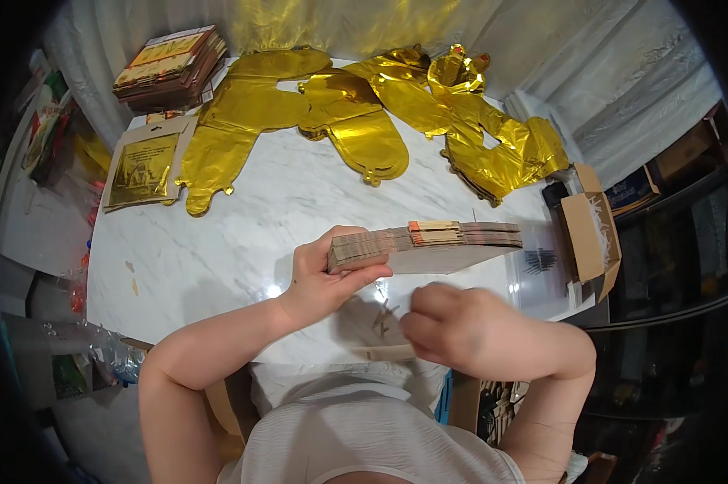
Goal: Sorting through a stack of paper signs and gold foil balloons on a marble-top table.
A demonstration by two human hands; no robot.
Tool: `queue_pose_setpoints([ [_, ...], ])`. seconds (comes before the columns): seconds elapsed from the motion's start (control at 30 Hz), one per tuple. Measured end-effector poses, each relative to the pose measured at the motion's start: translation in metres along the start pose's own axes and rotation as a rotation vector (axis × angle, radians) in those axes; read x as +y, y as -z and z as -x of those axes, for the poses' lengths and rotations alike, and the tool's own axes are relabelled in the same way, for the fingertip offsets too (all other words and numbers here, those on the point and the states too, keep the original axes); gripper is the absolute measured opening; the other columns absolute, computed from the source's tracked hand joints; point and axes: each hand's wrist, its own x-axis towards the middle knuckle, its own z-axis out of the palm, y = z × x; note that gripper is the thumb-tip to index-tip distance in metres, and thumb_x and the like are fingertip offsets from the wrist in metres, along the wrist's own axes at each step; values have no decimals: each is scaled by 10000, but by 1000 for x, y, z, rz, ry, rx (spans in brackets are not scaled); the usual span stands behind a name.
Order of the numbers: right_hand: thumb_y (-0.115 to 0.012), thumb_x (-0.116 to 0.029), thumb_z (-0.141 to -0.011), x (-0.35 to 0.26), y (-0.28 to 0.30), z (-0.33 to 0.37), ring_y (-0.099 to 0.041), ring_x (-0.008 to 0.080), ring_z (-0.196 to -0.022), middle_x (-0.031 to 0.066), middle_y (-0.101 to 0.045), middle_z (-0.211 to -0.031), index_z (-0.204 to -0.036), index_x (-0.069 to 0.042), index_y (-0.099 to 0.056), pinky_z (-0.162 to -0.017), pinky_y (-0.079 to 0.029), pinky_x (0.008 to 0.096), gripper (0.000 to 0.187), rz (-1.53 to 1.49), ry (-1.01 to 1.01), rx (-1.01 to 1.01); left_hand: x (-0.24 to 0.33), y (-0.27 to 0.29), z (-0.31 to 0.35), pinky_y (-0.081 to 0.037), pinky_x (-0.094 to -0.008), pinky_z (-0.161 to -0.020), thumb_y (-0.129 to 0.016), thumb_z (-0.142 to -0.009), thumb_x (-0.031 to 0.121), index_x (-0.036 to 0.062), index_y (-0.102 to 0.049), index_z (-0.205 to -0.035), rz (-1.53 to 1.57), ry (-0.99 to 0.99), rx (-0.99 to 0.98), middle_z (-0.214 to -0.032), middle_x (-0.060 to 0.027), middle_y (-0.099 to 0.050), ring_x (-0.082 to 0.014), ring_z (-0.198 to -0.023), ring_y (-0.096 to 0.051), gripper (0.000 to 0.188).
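Observation:
My left hand (319, 270) grips one end of a thick stack of flat cardboard sleeves (364, 247), thumb underneath and fingers behind. The stack is held tilted above the table, its layered edges facing me, with a lighter cream and orange section on its upper edge. Below and right of it, my right hand (452, 323) is curled closed and slightly blurred; whatever its fingers hold is hidden. A few small brown cardboard scraps (384, 319) lie beside that hand. A pale strip (384, 352) lies at the table's near edge.
Gold foil balloons (251, 113) lie flat across the back of the marble-patterned table (194, 274). A pile of printed cardboard sleeves (170, 68) stands back left, near a package with a gold foil piece (144, 165). At right are clear plastic bags (533, 258) and an open cardboard box (586, 234).

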Motion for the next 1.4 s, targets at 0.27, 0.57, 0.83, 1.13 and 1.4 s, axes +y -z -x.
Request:
queue_pose_setpoints([
  [0.27,-675,-95,-790,7,-59,8,-696,232,-794,97,-644,-1031,-1095,-22,-647,-583,-584,339,316,266,-40,-21,-11,-5,-3,-594,-260,-839,-872,-844,40,13,-625,-1188,43,-53,7,-1046,-56,-773,-90,-963,-720,423],
  [0.57,-732,-31,-681,24,-4,3,-641,230,-718,91,-669,-925,-1085,20,-721,-573,-515,315,407,316,50,778,-9,-4,-3,-600,-280,-859,-857,-850,15,17,-601,-1210,77,-45,4,-1055,-67,-779,-103,-977,-726,442],
  [0.83,-837,25,-731,32,-13,-2,-654,252,-794,97,-675,-941,-1072,-12,-738,-634,-527,343,357,410,87,779,-8,-5,-2,-601,-277,-860,-854,-849,5,24,-596,-1211,139,-14,4,-1079,-68,-777,-107,-987,-727,444],
  [1.13,-703,-76,-769,24,5,-13,-613,260,-835,95,-592,-963,-1043,-13,-640,-675,-521,364,288,323,-28,602,-6,-4,-2,-597,-273,-870,-865,-842,12,28,-600,-1223,86,9,-1,-1076,-55,-775,-94,-982,-718,465],
  [1.4,-819,-20,-805,39,6,-14,-637,288,-835,113,-626,-959,-1016,-13,-652,-697,-530,381,269,185,67,596,-3,-3,-4,-589,-272,-873,-866,-849,34,14,-616,-1213,28,5,-11,-1076,-56,-774,-92,-978,-714,443],
])
